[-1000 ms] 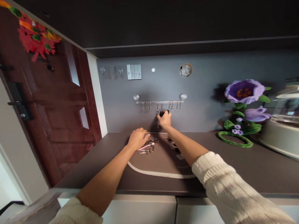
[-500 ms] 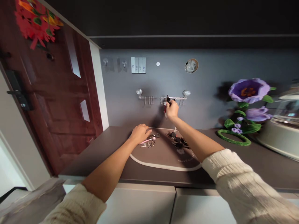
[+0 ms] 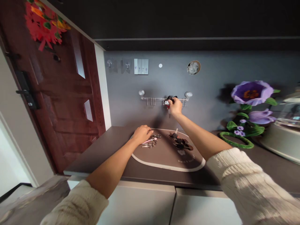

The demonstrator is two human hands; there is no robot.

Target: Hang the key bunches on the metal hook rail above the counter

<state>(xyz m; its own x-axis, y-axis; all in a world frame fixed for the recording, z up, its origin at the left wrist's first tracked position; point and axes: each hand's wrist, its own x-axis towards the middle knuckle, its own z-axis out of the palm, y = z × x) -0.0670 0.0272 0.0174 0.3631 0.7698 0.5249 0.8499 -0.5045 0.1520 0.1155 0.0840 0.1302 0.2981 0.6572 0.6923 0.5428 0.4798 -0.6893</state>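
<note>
Presently at the hook rail (image 3: 154,99) on the back wall (image 3: 126,106): right hand (image 3: 175,107) closed in a pinch around a dark key bunch (image 3: 171,99), red and white tag (image 3: 167,102) showing beside the fingertips, all close up to the front of the rail. Contact with a hook: cannot tell, hidden by the fingers. Left hand (image 3: 142,134): palm down at the left edge of the mat (image 3: 159,156), fingers together, just beside a small heap of keys (image 3: 152,144); underside hidden, cannot tell whether holding anything. Second heap, darker keys (image 3: 180,146), farther right on the mat, on the bench (image 3: 107,143).

Step in hand, by judgement: fitting or freeing a ring at a hook; cannot tell which. To do well: pinch near the ring, leaving its opening free. Line up with one hook tip; move straight, without sideways tugging. Go gently on the rail, round end mounts (image 3: 141,92) probably weak against pull. Steer tag clear of neighbouring hooks (image 3: 153,102). Check seating or clearance before loosening the pinch.
</note>
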